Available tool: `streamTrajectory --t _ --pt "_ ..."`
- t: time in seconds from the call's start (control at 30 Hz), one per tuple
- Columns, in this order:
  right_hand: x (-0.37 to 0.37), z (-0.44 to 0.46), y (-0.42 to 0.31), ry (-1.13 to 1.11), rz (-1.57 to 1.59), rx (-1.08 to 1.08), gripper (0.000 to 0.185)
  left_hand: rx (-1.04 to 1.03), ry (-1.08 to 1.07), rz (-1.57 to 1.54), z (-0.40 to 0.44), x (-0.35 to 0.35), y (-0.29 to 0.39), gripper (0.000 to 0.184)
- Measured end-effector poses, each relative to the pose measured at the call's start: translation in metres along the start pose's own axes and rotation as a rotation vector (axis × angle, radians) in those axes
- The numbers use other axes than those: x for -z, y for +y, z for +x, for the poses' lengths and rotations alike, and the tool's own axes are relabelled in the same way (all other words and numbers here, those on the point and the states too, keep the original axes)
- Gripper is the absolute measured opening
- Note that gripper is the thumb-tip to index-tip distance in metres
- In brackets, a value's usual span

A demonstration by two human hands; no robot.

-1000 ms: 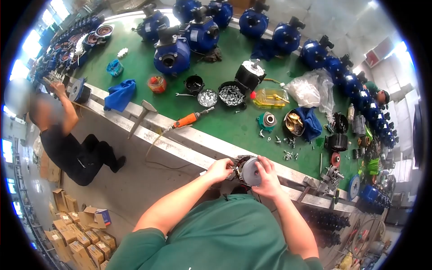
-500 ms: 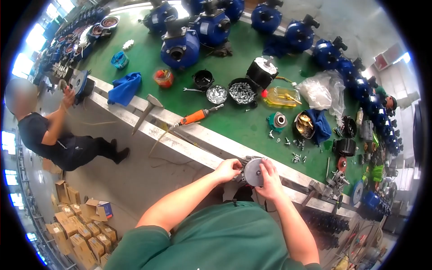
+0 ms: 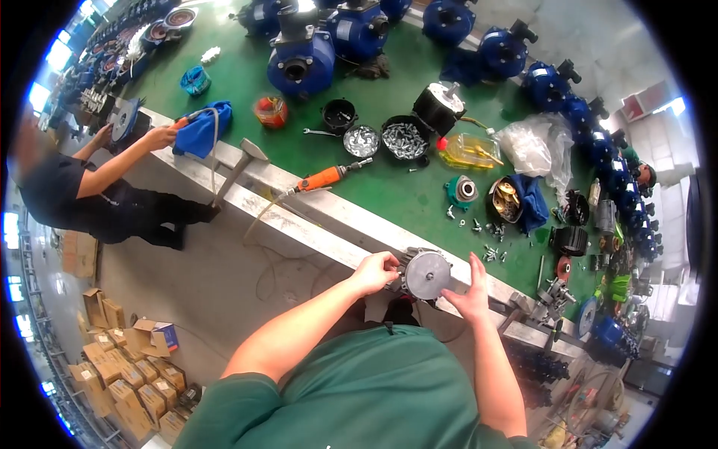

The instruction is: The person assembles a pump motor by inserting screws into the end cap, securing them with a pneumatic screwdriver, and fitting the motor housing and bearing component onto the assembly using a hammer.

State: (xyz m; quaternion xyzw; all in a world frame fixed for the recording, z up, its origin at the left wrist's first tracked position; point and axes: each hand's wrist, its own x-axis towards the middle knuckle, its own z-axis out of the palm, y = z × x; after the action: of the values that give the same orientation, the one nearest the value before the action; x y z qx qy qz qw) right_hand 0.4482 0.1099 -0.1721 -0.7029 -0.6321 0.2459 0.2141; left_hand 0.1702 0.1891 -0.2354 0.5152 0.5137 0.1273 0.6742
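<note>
A motor with a round grey end cover (image 3: 428, 275) rests at the bench's near edge, right in front of my body. My left hand (image 3: 378, 272) is at its left side, with the fingers curled together against the housing; what they hold, if anything, is hidden. To the right of the cover, my right hand (image 3: 471, 294) is spread, with the thumb tip close to the cover's edge. On the bench beyond lie loose bolts (image 3: 491, 253), a green flanged part (image 3: 461, 192) and an orange power tool (image 3: 321, 179).
Bowls of screws (image 3: 404, 139), an oil container (image 3: 468, 152), a black motor (image 3: 439, 109) and blue pumps (image 3: 301, 66) stand farther back. A hammer (image 3: 243, 165) lies across the rail. At left a co-worker (image 3: 82, 187) holds an orange tool (image 3: 183, 121). Cardboard boxes (image 3: 134, 382) are on the floor.
My right hand has come off the grey cover and opened to its right. My left hand stays at the motor. The co-worker has reached toward the blue cloth and now holds an orange tool.
</note>
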Motion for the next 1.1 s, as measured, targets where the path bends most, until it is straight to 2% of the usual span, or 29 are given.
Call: streamTrajectory --t 0.1,0.27,0.4,0.5,0.6,0.67,0.83,1.1 --pt "0.004 -0.02 0.033 -0.028 0.08 -0.229 0.103 0.002 0.014 0.005 -0.004 0.0 0.001 0.029" --pt "0.002 -0.045 0.053 -0.029 0.043 -0.226 0.089 -0.014 0.017 0.031 -0.005 -0.001 0.0 0.03" --pt "0.001 -0.045 0.036 -0.04 0.016 -0.172 0.083 -0.52 0.382 0.467 -0.019 -0.007 0.004 0.025" --pt "0.0 -0.037 0.011 -0.08 -0.048 -0.112 0.085 -0.703 0.434 0.501 -0.045 -0.002 0.029 0.018" --pt "-0.002 -0.028 -0.014 -0.116 -0.119 0.022 0.088 -0.671 0.352 0.473 -0.05 -0.012 0.016 0.019" --pt "-0.003 -0.017 -0.033 -0.141 -0.151 0.105 0.089 -0.657 0.396 0.511 -0.056 -0.016 0.015 0.025" --pt "-0.012 0.005 -0.055 -0.22 -0.271 0.222 0.093 -0.524 0.319 0.5 -0.053 -0.026 -0.001 0.028" --pt "-0.022 0.031 -0.073 -0.361 -0.369 0.249 0.097 -0.536 0.499 0.291 -0.049 -0.039 -0.018 0.024"
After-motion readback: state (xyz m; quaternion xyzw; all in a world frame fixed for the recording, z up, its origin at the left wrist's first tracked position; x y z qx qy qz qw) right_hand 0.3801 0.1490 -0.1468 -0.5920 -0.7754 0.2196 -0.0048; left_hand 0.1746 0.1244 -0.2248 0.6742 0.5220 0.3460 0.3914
